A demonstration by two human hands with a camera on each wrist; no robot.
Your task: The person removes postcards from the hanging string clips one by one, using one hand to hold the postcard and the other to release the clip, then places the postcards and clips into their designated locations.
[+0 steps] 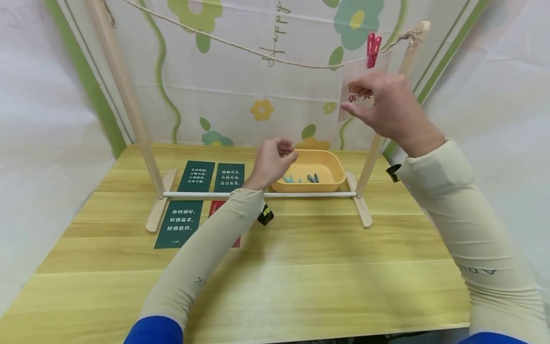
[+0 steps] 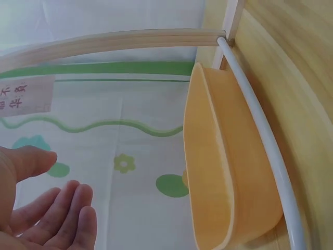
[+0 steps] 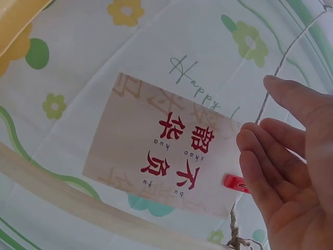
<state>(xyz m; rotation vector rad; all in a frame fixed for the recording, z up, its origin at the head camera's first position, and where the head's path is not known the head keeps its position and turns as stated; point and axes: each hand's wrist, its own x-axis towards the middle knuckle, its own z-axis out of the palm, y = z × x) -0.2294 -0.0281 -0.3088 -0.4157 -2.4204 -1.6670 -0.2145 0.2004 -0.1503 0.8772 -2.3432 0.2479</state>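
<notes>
A pale card with red characters (image 3: 179, 151) hangs from a twine line (image 1: 240, 47), held by a red clothespin (image 1: 373, 50) near the right post. My right hand (image 1: 388, 102) is raised in front of this card in the head view, thumb and fingers apart, with nothing between them. In the right wrist view, the fingertips are near the clothespin (image 3: 235, 183) and the line. Lower down, my left hand (image 1: 272, 161) hovers at the left side of a yellow basin (image 1: 318, 187), its fingers loosely bent and holding nothing. Several bluish clothespins (image 1: 313, 178) lie in the basin.
Dark green cards (image 1: 179, 223) with white writing lie on the wooden table (image 1: 326, 286) at left, beside a red card (image 1: 215, 206) partly hidden by my left arm. A wooden frame with posts (image 1: 129, 95) and a white crossbar (image 1: 309, 194) stands before a flowered cloth.
</notes>
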